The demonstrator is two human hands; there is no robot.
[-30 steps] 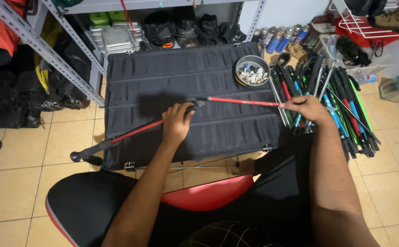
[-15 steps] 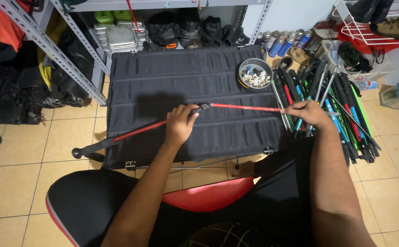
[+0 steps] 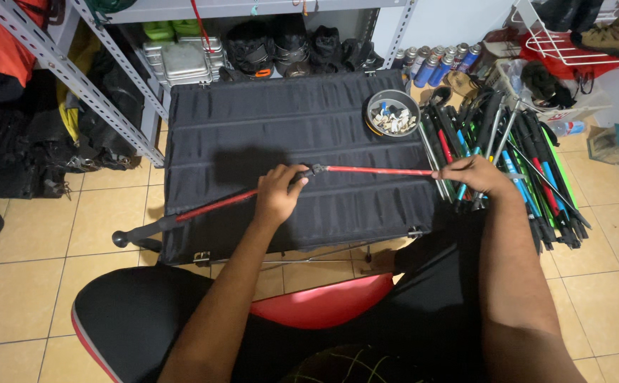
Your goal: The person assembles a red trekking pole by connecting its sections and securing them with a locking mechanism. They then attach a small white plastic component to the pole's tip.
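Note:
A long red and black trekking pole lies across a black fabric table. My left hand grips the pole at its middle joint, where a black clamp sits. My right hand holds the thinner red section near its right end. The pole's black grip end sticks out past the table's left front corner, over the tiled floor.
A heap of folded poles in black, blue, green and red lies to the right of the table. A round bowl of small parts sits at the table's far right. Metal shelving with bags and boxes stands behind. Gas canisters line the back.
The view has tilted slightly, and both hands with the pole sit a little lower in the frame. The grip on the pole is unchanged.

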